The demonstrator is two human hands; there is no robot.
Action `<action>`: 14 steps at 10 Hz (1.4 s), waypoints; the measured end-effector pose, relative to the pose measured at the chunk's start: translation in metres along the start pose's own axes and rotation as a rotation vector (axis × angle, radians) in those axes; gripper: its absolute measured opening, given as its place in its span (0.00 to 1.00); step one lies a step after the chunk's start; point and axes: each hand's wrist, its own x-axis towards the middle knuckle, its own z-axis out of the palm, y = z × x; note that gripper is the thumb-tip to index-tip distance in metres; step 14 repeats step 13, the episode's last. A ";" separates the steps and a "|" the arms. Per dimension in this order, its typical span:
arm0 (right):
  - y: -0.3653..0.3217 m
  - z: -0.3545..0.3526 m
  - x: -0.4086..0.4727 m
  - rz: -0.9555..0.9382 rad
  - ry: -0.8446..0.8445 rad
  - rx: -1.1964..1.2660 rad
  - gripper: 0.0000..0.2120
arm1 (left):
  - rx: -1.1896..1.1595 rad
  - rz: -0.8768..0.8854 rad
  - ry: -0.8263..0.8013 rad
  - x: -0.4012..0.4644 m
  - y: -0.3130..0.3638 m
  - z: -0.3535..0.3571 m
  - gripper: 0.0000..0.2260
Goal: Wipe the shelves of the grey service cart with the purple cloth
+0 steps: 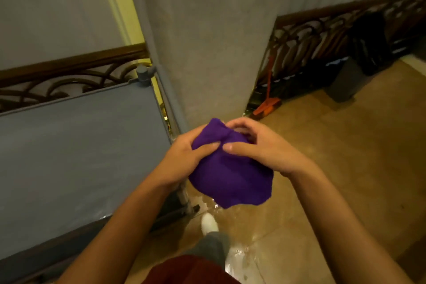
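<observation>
The purple cloth (232, 175) is bunched between both hands at the middle of the view, hanging above the floor. My left hand (184, 157) grips its left side with the thumb pressed on top. My right hand (258, 147) holds its upper right part, fingers curled over the fabric. The grey service cart (76, 145) stands to the left, its flat top shelf bare and level with my left forearm. A grey corner post (144, 75) rises at the cart's far right corner. Lower shelves are hidden under the top one.
A wide grey pillar (207, 41) stands straight ahead, close behind the cloth. A dark ornate railing (322, 37) runs along the back right, with an orange broom (268, 99) and a grey bin (345, 80) against it. The tan tiled floor (345, 168) looks shiny below me.
</observation>
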 end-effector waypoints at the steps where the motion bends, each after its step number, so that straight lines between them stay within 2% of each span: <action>1: 0.022 -0.027 0.041 0.063 0.426 0.075 0.34 | -0.052 0.037 0.139 0.050 0.004 -0.013 0.16; 2: 0.035 -0.037 0.081 0.307 0.117 0.352 0.38 | -0.131 0.032 0.229 0.090 0.012 -0.019 0.15; 3: 0.036 -0.029 0.128 0.278 -0.091 0.620 0.27 | -0.315 -0.016 0.343 0.118 0.020 -0.025 0.09; 4: 0.024 -0.026 0.183 0.248 -0.142 0.824 0.21 | -0.442 -0.048 0.507 0.137 0.019 -0.043 0.07; 5: 0.023 -0.013 0.235 0.330 -0.222 0.860 0.19 | -0.255 -0.054 0.730 0.151 0.010 -0.073 0.07; 6: 0.033 0.007 0.277 0.602 -0.439 0.930 0.24 | -0.076 -0.127 0.954 0.170 -0.002 -0.103 0.07; 7: 0.046 0.020 0.309 0.688 -0.634 0.892 0.26 | -0.052 -0.205 1.069 0.184 -0.016 -0.128 0.09; 8: 0.061 0.017 0.338 0.631 -0.688 0.644 0.26 | 0.082 -0.351 1.066 0.192 -0.042 -0.136 0.11; 9: 0.073 0.005 0.359 0.499 -0.733 0.365 0.25 | 0.133 -0.533 1.093 0.197 -0.063 -0.121 0.24; 10: 0.081 0.000 0.367 0.441 -0.811 0.232 0.19 | 0.213 -0.548 1.258 0.190 -0.070 -0.109 0.31; 11: 0.079 -0.002 0.368 0.376 -0.796 0.125 0.22 | 0.233 -0.581 1.156 0.180 -0.060 -0.084 0.41; 12: 0.061 -0.006 0.374 0.154 -0.627 -0.056 0.31 | 0.321 -0.642 1.052 0.184 -0.059 -0.053 0.37; 13: 0.015 0.000 0.385 -0.353 -0.575 -0.199 0.30 | 0.379 -0.569 1.293 0.178 -0.048 -0.055 0.33; 14: 0.015 0.000 0.385 -0.353 -0.575 -0.199 0.30 | 0.379 -0.569 1.293 0.178 -0.048 -0.055 0.33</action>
